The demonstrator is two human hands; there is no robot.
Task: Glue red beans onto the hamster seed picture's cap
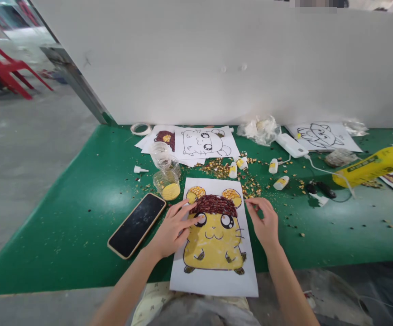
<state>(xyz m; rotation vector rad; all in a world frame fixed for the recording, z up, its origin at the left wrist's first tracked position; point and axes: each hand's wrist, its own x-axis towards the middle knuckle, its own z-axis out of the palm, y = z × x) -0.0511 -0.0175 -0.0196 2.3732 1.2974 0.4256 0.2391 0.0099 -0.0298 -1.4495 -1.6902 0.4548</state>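
In front of me lies a white sheet with a hamster picture, its front end jutting past the table edge. Yellow grains fill the body, dark red beans cover the top of the head, and corn-like kernels sit in the ears. My left hand rests on the picture's left side with its fingers spread, the fingertips near the left eye and the bean band. By the sheet's right edge, beside the right ear, my right hand is closed in a pinch. Whatever is between those fingertips is too small to make out.
A phone lies to the left. Behind the sheet are a clear jar with yellow grains, scattered seeds, small glue bottles and outline drawings. A yellow bag and a white power bank with cable lie right.
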